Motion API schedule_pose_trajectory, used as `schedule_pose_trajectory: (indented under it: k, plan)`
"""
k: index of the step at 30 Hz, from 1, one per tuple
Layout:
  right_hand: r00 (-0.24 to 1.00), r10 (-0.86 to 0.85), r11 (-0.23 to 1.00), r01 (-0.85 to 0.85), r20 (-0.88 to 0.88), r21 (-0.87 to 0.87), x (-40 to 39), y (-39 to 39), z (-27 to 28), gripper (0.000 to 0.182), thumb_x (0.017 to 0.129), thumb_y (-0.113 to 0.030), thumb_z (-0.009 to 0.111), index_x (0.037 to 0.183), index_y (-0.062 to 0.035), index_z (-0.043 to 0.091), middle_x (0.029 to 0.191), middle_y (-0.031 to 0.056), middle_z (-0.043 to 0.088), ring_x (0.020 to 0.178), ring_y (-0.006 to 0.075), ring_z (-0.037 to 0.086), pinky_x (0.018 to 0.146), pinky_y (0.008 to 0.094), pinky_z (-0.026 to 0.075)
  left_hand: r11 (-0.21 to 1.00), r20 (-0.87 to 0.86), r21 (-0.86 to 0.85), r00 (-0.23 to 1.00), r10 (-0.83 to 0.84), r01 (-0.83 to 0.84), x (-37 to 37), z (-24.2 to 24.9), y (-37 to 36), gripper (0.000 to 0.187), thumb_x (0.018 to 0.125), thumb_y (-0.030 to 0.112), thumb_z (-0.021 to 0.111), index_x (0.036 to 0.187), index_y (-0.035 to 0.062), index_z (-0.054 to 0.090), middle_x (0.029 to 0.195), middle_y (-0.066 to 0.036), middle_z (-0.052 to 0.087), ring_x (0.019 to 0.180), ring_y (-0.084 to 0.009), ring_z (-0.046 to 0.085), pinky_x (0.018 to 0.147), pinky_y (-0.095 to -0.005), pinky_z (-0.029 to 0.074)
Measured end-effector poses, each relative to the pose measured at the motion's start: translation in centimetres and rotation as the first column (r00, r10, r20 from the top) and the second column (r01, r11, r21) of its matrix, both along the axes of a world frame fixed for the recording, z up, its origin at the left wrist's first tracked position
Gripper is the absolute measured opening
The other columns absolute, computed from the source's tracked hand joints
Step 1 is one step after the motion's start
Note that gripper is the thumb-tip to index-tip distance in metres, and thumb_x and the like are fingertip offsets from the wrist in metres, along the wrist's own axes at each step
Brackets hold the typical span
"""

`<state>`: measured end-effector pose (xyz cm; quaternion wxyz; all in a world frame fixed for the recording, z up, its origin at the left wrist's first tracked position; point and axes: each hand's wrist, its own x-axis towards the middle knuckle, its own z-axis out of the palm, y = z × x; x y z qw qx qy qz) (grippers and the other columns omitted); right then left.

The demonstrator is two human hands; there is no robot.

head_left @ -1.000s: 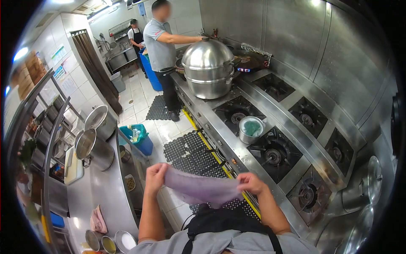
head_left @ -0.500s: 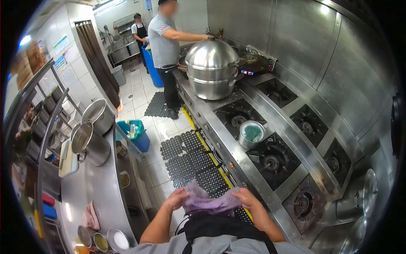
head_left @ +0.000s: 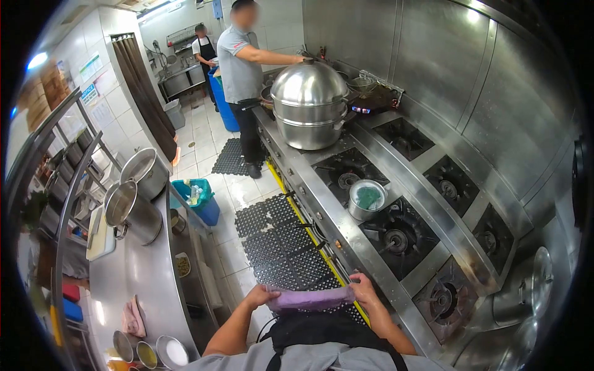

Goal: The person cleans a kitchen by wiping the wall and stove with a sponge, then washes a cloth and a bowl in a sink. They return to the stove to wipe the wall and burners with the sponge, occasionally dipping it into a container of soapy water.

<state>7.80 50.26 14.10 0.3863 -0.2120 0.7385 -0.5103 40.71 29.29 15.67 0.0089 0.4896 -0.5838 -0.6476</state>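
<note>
A purple cloth [head_left: 312, 299] is stretched in front of my apron, folded into a narrow band. My left hand [head_left: 262, 296] is closed on its left end, and my right hand [head_left: 362, 289] pinches the right end. Ahead and to the right, a metal pot [head_left: 367, 199] with a green scouring pad [head_left: 369, 198] in it stands on the stove [head_left: 346, 247], apart from my hands.
A large domed steamer [head_left: 310, 102] stands farther along the stove, with a co-worker [head_left: 240, 68] beside it. On the left, a steel counter [head_left: 139, 272] carries tall pots [head_left: 139, 216], a cutting board [head_left: 101, 238], a pink cloth [head_left: 132, 318] and bowls. Black mats [head_left: 278, 247] cover the floor.
The purple cloth was loose and rumpled with its edge raised; now it is folded into a flatter, straighter band. Both hands still hold its ends.
</note>
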Motion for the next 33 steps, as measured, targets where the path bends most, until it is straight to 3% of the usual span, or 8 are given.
schedule_pose_trajectory:
  k: [4,7,12,15,18,28,30,33]
  plan:
    - [0.987,0.059,0.994,-0.071,0.152,0.078,-0.2,0.1,0.5,0.026,0.078,-0.008,0.066,0.103,0.0008,0.066,0.092,0.0098,0.068,0.082,0.0185,0.063,0.076,0.0316,0.050,0.943,0.261,-0.326,0.965,0.025,0.064,0.4,-2.1,-1.1,0.043,0.068,0.032,0.086,0.095,0.0036,0.068,0.092,-0.009,0.069,0.085,-0.0185,0.064,0.078,-0.0321,0.052]
    - [0.991,0.051,0.994,-0.063,0.124,0.094,-0.2,0.0,1.4,0.025,0.076,-0.011,0.070,0.098,0.0002,0.068,0.087,0.0093,0.068,0.081,0.0192,0.063,0.077,0.0313,0.050,0.959,0.011,-0.281,0.999,0.039,-0.034,-0.1,-2.0,-1.1,0.051,0.063,0.041,0.087,0.092,0.0050,0.066,0.089,-0.009,0.068,0.083,-0.0187,0.064,0.075,-0.0327,0.052]
    - [0.916,0.316,0.948,-0.311,-0.247,0.062,0.0,0.5,2.5,0.033,0.073,-0.018,0.073,0.100,-0.0008,0.066,0.090,0.0136,0.069,0.085,0.0227,0.065,0.080,0.0342,0.051,0.935,0.066,-0.272,0.973,-0.219,0.229,-2.1,2.4,0.2,0.055,0.060,0.049,0.087,0.090,0.0054,0.070,0.085,-0.008,0.067,0.080,-0.0197,0.064,0.070,-0.0343,0.052]
    - [0.868,0.350,0.937,-0.331,-0.351,0.115,0.1,0.9,2.7,0.034,0.070,-0.015,0.076,0.100,-0.0031,0.065,0.087,0.0140,0.067,0.082,0.0224,0.064,0.074,0.0344,0.051,0.553,0.195,-0.515,0.718,-0.668,0.655,-2.1,2.0,0.6,0.048,0.065,0.044,0.083,0.091,0.0060,0.073,0.086,-0.013,0.068,0.080,-0.0315,0.063,0.073,-0.0385,0.051]
    - [0.862,0.365,0.927,-0.301,-0.351,0.222,-0.1,0.9,4.1,0.032,0.069,-0.016,0.076,0.096,-0.0032,0.066,0.089,0.0170,0.065,0.081,0.0284,0.064,0.074,0.0366,0.050,0.446,0.389,-0.543,0.684,-0.617,0.711,-0.6,-0.4,1.0,0.037,0.072,0.038,0.077,0.091,0.0071,0.073,0.086,-0.014,0.067,0.092,-0.0350,0.060,0.079,-0.0412,0.050]
    - [0.743,0.239,0.951,-0.308,-0.626,-0.003,-2.1,0.5,4.4,0.025,0.079,-0.025,0.073,0.085,-0.0010,0.067,0.074,0.0109,0.065,0.073,0.0230,0.063,0.072,0.0346,0.049,0.819,0.015,-0.405,0.898,-0.440,0.408,2.3,4.2,-1.3,0.027,0.092,0.029,0.063,0.105,0.0079,0.072,0.105,-0.010,0.071,0.111,-0.0255,0.059,0.097,-0.0356,0.045]
    - [0.938,0.256,0.965,-0.264,-0.232,0.000,-2.1,0.0,7.0,0.023,0.081,-0.024,0.072,0.081,-0.0016,0.066,0.068,0.0041,0.061,0.067,0.0147,0.057,0.068,0.0299,0.047,0.889,0.018,-0.228,0.915,-0.404,0.397,2.0,6.8,-1.6,0.030,0.093,0.031,0.062,0.104,0.0047,0.072,0.104,-0.007,0.072,0.099,-0.0172,0.063,0.092,-0.0323,0.047]
    - [0.959,0.200,0.978,-0.207,-0.199,-0.017,-2.0,-1.0,8.3,0.022,0.083,-0.024,0.070,0.077,-0.0036,0.064,0.069,-0.0002,0.060,0.066,0.0089,0.052,0.063,0.0274,0.044,0.979,-0.219,0.013,0.956,-0.196,0.203,2.1,7.5,-2.0,0.037,0.094,0.034,0.061,0.103,-0.0004,0.071,0.095,-0.005,0.071,0.084,-0.0129,0.064,0.083,-0.0289,0.050]
